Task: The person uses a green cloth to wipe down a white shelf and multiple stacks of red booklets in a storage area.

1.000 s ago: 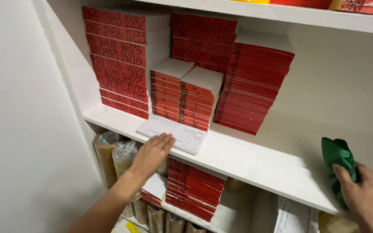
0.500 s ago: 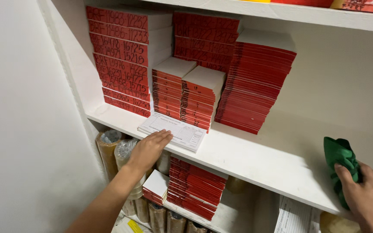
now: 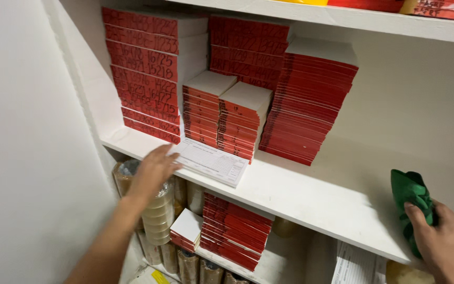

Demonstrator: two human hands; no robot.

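A white shelf [image 3: 311, 197] crosses the view, its right end cut off by the frame. On it stand tall stacks of red-spined booklets [image 3: 148, 73], a leaning stack of red pads [image 3: 308, 102], and two shorter red-edged piles [image 3: 224, 113]; the writing on the spines is too blurred to read. Below the shelf, rolls of brown packing tape [image 3: 158, 210] are partly hidden behind the left arm, and more red pads [image 3: 235, 229] lie there. A white printed form pad [image 3: 211, 162] lies flat at the shelf's front edge. The left hand [image 3: 153, 171], fingers spread and blurred, touches the pad's left corner. The right hand [image 3: 440, 244], partly cut off, grips a crumpled green cloth [image 3: 410, 197] against the shelf.
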